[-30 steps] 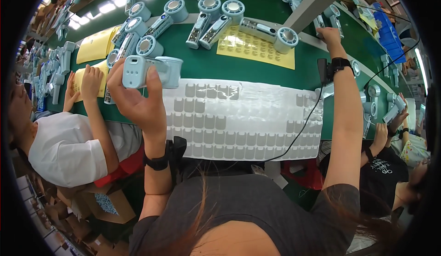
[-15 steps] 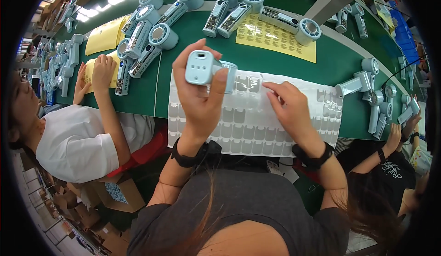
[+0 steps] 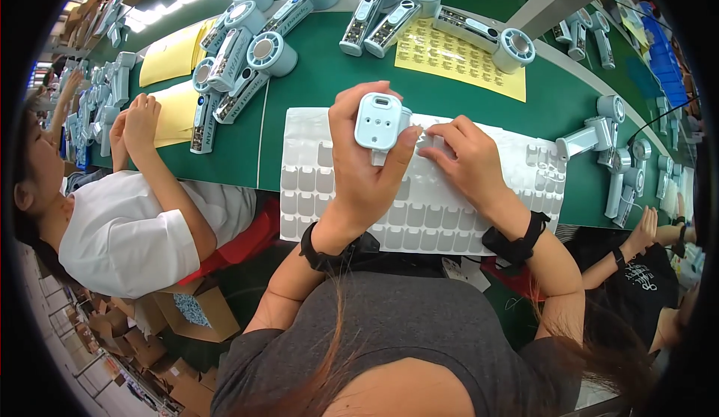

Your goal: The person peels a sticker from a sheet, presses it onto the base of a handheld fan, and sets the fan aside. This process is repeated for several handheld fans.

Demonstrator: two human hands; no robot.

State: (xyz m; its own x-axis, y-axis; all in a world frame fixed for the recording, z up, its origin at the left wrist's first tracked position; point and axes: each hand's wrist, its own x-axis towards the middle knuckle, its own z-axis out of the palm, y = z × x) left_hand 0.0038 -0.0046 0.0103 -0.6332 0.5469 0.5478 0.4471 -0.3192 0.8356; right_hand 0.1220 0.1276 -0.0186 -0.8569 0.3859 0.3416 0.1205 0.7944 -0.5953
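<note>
A light blue handheld fan [image 3: 379, 123] is gripped in my left hand [image 3: 359, 181], its flat rounded end with a slot and small holes turned up. The rest of the fan is mostly hidden behind that end and my fingers. Close beside it on the right is my right hand [image 3: 473, 164], with thumb and bent fingers drawn together. Whatever lies between those fingertips is too small to make out. Both hands are above a white sheet [image 3: 303, 136] that carries rows of greyish rounded labels [image 3: 419, 215], with bare gaps in the upper rows.
Several light blue fans [image 3: 271, 54] lie across the green table [image 3: 314, 61], some on a yellow printed sheet [image 3: 457, 58]. More fans [image 3: 618, 159] are at the right. A co-worker in white [image 3: 135, 230] sits left; another in black [image 3: 622, 282] sits right. A grey metal post [image 3: 558, 1] slants overhead.
My left hand has carried the fan rightward and slightly down, near my right hand. My right hand's fingertips have come closer together. The view has shifted slightly.
</note>
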